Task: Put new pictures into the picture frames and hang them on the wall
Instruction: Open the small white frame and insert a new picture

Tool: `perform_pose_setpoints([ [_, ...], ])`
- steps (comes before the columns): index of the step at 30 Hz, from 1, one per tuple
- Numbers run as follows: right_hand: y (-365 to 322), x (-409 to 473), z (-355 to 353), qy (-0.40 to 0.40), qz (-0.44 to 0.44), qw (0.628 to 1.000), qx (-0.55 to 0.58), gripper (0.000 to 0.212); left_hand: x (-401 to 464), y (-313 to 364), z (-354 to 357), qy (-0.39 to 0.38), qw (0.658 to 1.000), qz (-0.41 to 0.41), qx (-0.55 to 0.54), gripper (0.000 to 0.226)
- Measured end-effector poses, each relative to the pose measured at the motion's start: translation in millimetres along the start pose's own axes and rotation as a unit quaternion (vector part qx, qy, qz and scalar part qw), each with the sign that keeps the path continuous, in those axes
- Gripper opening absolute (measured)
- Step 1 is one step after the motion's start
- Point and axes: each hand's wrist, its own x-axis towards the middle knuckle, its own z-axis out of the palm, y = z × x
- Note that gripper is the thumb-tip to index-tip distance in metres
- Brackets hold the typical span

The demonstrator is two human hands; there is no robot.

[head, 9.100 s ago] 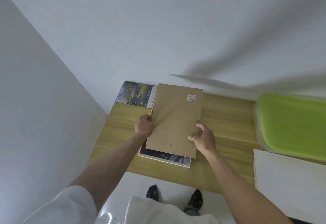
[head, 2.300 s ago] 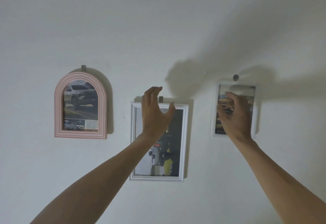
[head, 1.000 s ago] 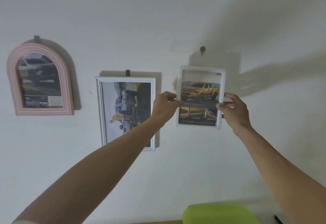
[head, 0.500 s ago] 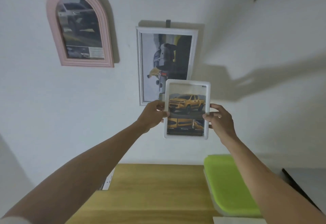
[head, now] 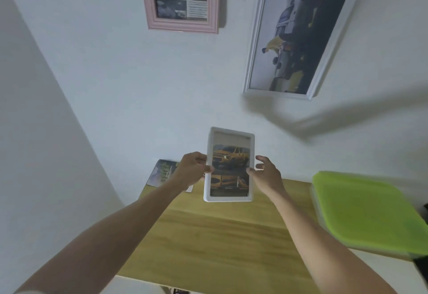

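Note:
I hold a small white picture frame (head: pixel 229 165) with a yellow pickup truck picture upright above the wooden table (head: pixel 220 240). My left hand (head: pixel 192 173) grips its left edge and my right hand (head: pixel 266 174) grips its right edge. On the wall above hang a pink frame (head: pixel 183 2) with a dark car picture and a larger white frame (head: pixel 298 34) with a grey truck picture.
A loose printed picture (head: pixel 163 173) lies at the table's far left corner, partly hidden by my left arm. A clear box with a lime green lid (head: pixel 368 210) stands on the right. A side wall (head: pixel 34 154) closes in on the left.
I took the small white frame off its wall hook and brought it down from the wall to just above the table. My view has tilted down.

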Motion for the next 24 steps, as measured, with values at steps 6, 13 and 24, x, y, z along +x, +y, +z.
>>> perform_pose_setpoints([
  [6,-48,-14,50,-0.048,-0.058,0.997,0.021,0.051,-21,-25,0,0.086,0.989,0.046,0.109,0.025],
  [13,-72,-16,81,-0.012,-0.032,0.998,0.047,0.039,-47,-47,33,0.162,0.927,0.197,0.276,0.023],
  [24,-5,3,44,-0.058,0.034,0.993,0.093,0.027,0,-82,22,0.161,0.926,0.226,0.255,0.046],
])
